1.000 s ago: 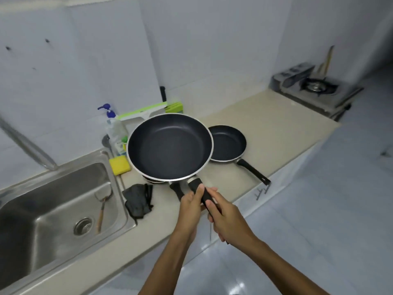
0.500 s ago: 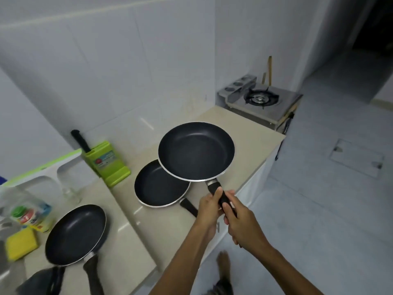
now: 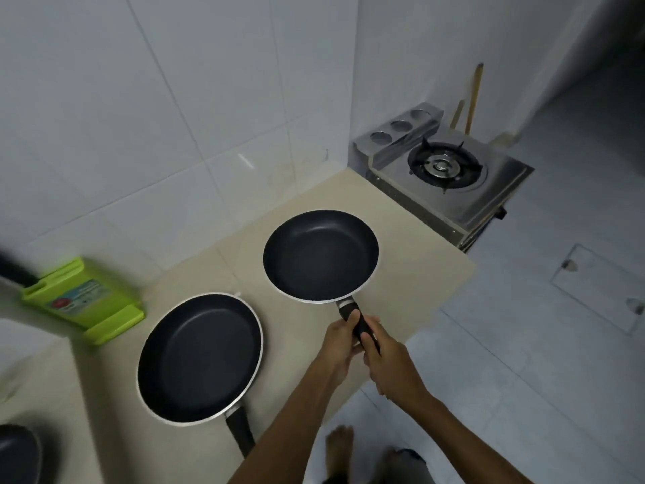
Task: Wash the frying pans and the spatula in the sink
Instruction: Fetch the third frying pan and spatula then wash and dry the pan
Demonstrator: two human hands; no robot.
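Note:
A black frying pan [image 3: 320, 255] with a pale rim is held over the right end of the beige counter [image 3: 300, 337]. Both hands grip its black handle: my left hand [image 3: 338, 342] nearer the pan, my right hand [image 3: 387, 361] behind it. A second black frying pan [image 3: 199, 356] lies flat on the counter to the left, its handle pointing at the front edge. The rim of a third pan [image 3: 15, 455] shows at the bottom left corner. The sink and the spatula are out of view.
A green knife block [image 3: 83, 302] stands by the tiled wall at the left. A steel gas stove [image 3: 443, 169] sits past the counter's right end, with wooden utensils [image 3: 473, 99] leaning behind it. My bare feet [image 3: 340, 452] stand on the tiled floor below.
The pan in my hands has been carried from near the sink to the right end of the counter. My view has swung right; the sink, soap and sponge have left the frame.

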